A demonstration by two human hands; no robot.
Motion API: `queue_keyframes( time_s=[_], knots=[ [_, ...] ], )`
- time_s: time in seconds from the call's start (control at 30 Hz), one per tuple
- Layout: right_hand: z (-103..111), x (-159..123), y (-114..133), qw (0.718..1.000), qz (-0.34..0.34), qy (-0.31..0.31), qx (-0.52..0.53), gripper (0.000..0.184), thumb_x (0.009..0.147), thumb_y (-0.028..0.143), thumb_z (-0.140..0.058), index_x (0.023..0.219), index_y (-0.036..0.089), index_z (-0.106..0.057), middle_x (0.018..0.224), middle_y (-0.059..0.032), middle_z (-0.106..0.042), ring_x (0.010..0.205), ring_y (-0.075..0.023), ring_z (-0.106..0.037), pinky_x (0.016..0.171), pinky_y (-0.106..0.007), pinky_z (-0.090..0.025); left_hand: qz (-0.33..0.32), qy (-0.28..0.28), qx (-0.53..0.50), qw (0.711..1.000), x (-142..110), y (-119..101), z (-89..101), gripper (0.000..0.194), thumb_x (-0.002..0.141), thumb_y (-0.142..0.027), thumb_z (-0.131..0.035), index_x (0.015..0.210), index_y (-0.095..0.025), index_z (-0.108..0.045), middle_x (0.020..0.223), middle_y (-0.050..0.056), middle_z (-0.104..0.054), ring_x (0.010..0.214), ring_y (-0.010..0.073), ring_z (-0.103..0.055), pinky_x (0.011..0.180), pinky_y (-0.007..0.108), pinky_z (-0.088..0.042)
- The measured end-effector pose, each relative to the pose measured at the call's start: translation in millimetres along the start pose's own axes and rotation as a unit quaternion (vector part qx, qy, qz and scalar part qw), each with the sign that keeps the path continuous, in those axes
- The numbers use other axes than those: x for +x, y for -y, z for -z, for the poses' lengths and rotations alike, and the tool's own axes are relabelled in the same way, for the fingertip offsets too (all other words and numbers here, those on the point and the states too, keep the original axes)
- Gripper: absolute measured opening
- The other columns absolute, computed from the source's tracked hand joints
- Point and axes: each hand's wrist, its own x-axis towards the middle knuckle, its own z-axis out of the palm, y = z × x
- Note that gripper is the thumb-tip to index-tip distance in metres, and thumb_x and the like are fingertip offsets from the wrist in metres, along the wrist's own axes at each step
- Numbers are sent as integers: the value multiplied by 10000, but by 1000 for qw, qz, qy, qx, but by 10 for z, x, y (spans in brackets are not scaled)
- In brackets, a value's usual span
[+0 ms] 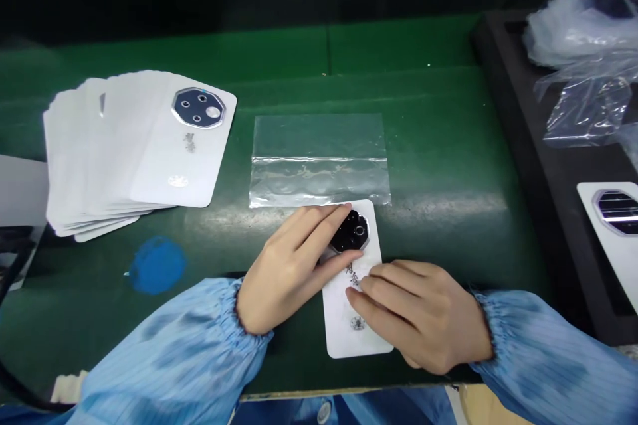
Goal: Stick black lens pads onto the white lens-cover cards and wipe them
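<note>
A white phone back cover (343, 335) lies on the green mat at the table's front, its black camera window (351, 232) at the upper end. Below the window are dark printed characters and a small round mark. My left hand (296, 259) rests across the cover's upper left, fingers stretched past the window and thumb apart below it. Over the cover's lower right is my right hand (419, 312), fingers curled and tips close together near the printing. Whatever those fingertips pinch, if anything, is too small to make out. A clear plastic sleeve (319, 136) lies flat just beyond the cover.
A fanned stack of white phone back covers (182, 166) lies on the left, near a blue round patch (157, 264). On the right, a black tray (538, 186) bears clear plastic bags (583, 26) and another white cover (613, 246). A dark cable (20, 385) curves at lower left.
</note>
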Motion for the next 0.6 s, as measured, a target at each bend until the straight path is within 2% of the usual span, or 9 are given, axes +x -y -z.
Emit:
queue_keyframes(
  time_s=[0.17, 0.6],
  knots=[
    [8, 9, 5, 1000, -6, -6, 4, 348, 926, 79, -334, 953, 66, -681, 842, -108, -680, 768, -209, -631, 665, -340, -552, 0, -9, 9, 1000, 5, -3, -8, 469, 872, -278, -662, 1292, -152, -495, 1118, 99, -635, 987, 215, -602, 864, 358, -532],
    [3, 15, -2, 1000, -6, -7, 2, 339, 918, 82, -347, 938, 68, -685, 834, -105, -688, 747, -208, -630, 628, -329, -549, 12, -15, 22, 1000, -15, -38, -22, 475, 846, -253, -694, 1261, -98, -523, 1123, 100, -627, 985, 199, -587, 890, 329, -510]
  ],
)
